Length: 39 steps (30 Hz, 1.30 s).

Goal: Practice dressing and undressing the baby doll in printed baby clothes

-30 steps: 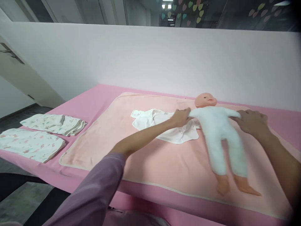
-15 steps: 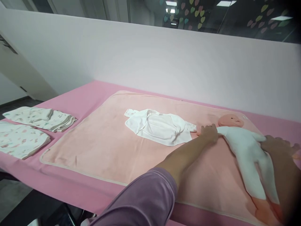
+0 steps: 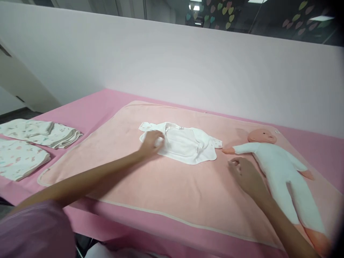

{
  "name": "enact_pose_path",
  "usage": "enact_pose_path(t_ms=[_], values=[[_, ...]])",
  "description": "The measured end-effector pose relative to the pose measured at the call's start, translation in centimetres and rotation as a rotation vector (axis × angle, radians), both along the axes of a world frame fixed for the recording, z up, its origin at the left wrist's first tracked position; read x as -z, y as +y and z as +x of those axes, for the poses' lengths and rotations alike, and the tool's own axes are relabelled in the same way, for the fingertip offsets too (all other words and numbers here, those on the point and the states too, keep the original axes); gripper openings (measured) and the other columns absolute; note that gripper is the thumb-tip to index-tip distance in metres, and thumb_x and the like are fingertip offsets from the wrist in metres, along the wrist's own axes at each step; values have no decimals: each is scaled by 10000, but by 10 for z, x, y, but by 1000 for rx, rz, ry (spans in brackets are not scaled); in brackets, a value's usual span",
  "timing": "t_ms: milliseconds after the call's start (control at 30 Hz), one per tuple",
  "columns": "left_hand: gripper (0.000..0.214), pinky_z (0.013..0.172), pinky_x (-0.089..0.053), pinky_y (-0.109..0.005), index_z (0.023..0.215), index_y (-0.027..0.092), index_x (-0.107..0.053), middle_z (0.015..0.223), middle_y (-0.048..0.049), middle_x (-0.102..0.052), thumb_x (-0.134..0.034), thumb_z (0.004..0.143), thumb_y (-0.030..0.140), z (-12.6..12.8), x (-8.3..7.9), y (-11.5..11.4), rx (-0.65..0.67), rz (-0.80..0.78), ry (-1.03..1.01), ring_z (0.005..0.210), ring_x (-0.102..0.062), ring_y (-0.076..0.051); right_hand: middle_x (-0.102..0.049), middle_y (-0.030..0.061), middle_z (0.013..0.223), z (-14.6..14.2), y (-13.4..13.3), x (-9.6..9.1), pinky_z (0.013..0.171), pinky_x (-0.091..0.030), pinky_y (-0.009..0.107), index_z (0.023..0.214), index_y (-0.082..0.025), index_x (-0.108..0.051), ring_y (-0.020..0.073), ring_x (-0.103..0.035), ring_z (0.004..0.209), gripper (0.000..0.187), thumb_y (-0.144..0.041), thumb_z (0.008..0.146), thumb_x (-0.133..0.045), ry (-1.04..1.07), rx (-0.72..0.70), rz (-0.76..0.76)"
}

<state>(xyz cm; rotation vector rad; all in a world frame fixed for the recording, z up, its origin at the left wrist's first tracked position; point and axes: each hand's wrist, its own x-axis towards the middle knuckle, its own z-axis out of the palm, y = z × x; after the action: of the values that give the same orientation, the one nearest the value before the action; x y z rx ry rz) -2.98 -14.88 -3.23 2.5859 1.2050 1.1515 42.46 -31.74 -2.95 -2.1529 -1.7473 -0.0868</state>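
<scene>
A small white baby shirt [image 3: 182,145] with patterned cuffs is spread out with its front facing up. Above its left side is my left hand [image 3: 152,142], fingers bent and thumb held apart, with nothing seen in them; whether it touches the cloth I cannot tell. On the right a baby doll [image 3: 276,168] lies on its back, in a white body with orange hands and feet. My right hand [image 3: 243,173] hovers between shirt and doll, its fingers curled in and holding nothing visible. One arm of the doll reaches toward the shirt's right cuff.
Under shirt and doll lies a peach blanket [image 3: 118,157] on a pink-covered table [image 3: 94,102]. Folded printed cloths [image 3: 40,132] are stacked at the left end. A white wall [image 3: 174,68] runs along the back, with a dark window above.
Both hands have let go of the doll. My left hand has swung left over the shirt, and my right hand has come left to the doll's near side. The view has shifted slightly.
</scene>
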Motion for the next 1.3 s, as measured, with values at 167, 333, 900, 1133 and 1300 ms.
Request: enact_pose_path(t_ms=[167,333,900,1133,1300], values=[[481,926,-396,-510,1005,151,-586,1020,-126,-646,-671,864,603,-108,9,31,-371,-152,5,1072,-590,-352,-705,128,959,-67,45,9,715,-438,357,994,-213,-581,281,-662,861,475,-619,1043,-340,130,44,-252],[313,729,-362,-398,733,227,-472,634,-33,-544,-713,820,407,-96,-2,59,-261,-272,6,749,-585,-245,-688,100,828,-88,93,-12,694,-410,338,875,-212,-573,269,-644,793,296,-496,956,-563,135,73,-271],[164,923,-398,-457,1087,226,-539,1096,-93,-673,-494,974,335,-53,5,-21,44,-198,313,1009,-583,-291,-639,123,1152,-178,42,35,897,-495,464,1186,-235,-578,313,-601,1024,256,-419,1011,-545,168,-364,142],[217,863,-427,-403,1071,250,-498,797,7,-649,-512,858,206,-56,-23,-40,127,-304,230,807,-626,-244,-649,74,1028,-181,20,-19,752,-541,398,1107,-278,-650,245,-636,832,200,-368,1056,-479,382,-460,13],[219,856,-453,-395,1068,304,-561,892,10,-698,-618,864,356,-100,-54,-89,298,-465,328,777,-644,-237,-676,63,1190,-168,-31,-51,893,-578,434,1263,-378,-653,274,-673,1021,254,-442,1026,-590,349,-655,-215]])
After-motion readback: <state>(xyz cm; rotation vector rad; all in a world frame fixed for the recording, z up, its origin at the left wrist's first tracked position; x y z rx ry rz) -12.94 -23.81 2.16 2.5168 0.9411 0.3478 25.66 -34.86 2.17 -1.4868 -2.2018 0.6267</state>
